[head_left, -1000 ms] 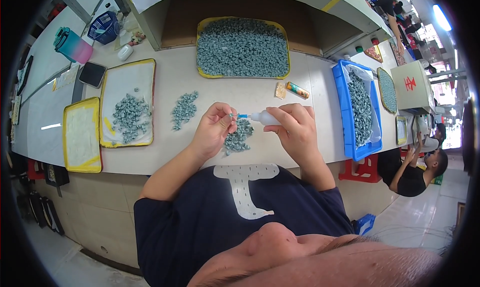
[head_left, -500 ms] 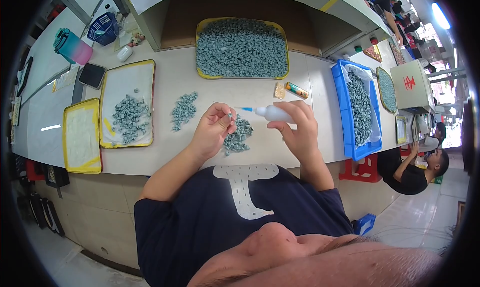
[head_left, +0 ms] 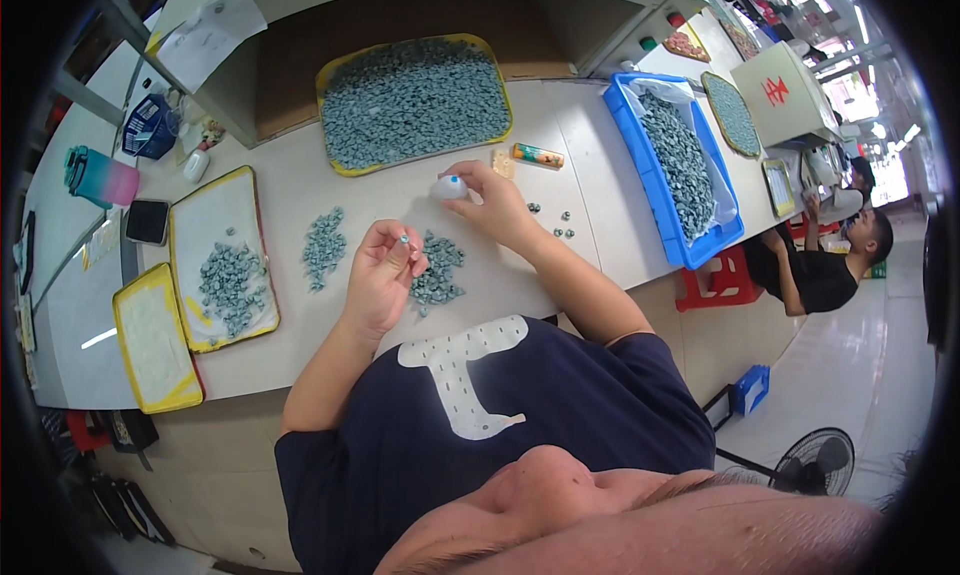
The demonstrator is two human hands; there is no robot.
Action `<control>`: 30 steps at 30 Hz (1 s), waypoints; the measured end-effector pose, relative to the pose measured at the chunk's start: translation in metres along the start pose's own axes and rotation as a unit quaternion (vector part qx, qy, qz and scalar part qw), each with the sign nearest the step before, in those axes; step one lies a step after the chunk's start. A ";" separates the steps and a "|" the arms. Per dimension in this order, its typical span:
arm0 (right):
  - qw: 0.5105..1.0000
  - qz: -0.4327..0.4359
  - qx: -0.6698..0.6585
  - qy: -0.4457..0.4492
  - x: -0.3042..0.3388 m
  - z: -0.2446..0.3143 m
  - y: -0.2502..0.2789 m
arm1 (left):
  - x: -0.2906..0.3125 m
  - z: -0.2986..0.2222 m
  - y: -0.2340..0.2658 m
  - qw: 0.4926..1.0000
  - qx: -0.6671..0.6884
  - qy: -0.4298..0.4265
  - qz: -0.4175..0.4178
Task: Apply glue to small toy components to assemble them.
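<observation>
My left hand (head_left: 376, 280) pinches a small grey-green piece (head_left: 404, 240) between thumb and fingertips. My right hand (head_left: 495, 207) grips a white squeeze bottle (head_left: 447, 189) with a blue tip, now angled toward the camera, above the table. Close beside my left hand lies a loose pile of grey-green pieces (head_left: 437, 275); a second small pile (head_left: 324, 247) sits farther left. Several separate pieces (head_left: 567, 216) lie near my right forearm. What shape the pieces have is too fine to make out.
A yellow-rimmed tray (head_left: 332, 158) full of pieces stands at the back. To the right is a blue crate (head_left: 628, 135) of pieces; to the left, a paper-lined tray (head_left: 262, 275) and a yellow-edged tray (head_left: 150, 345). An orange-green tube (head_left: 538, 156) lies behind my right hand. A person (head_left: 820, 265) sits far right.
My right hand has swung the bottle away from the piece, back and to the left, turning its tip. My left hand still holds the piece. The whole view has shifted and tilted.
</observation>
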State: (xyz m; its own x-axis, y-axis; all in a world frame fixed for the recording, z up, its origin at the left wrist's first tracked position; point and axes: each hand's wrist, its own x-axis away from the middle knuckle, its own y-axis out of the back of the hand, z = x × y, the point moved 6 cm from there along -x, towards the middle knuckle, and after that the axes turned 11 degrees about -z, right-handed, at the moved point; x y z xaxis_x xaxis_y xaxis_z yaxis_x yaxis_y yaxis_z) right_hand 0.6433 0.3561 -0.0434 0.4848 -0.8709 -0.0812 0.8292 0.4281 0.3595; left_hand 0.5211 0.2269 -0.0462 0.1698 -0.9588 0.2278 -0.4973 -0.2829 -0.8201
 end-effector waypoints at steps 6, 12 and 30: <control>0.986 -0.057 0.148 0.053 0.006 0.017 0.049 | 0.002 -0.004 0.001 1.000 -0.012 -0.004 -0.006; 0.946 -0.047 0.319 -0.015 0.014 -0.010 0.082 | 0.000 -0.004 0.003 1.000 -0.013 0.013 0.014; 0.989 -0.062 0.069 0.119 0.038 0.092 0.011 | 0.008 -0.011 0.007 0.993 -0.095 -0.063 0.028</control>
State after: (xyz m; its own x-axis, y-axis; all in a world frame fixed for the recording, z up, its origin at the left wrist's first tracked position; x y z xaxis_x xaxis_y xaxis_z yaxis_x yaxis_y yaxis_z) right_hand 0.6452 0.3059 0.0432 0.4464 -0.8264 -0.3432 0.8489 0.2699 0.4545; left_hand 0.5094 0.2174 -0.0449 0.2363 -0.9658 0.1063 -0.6581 -0.2396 -0.7138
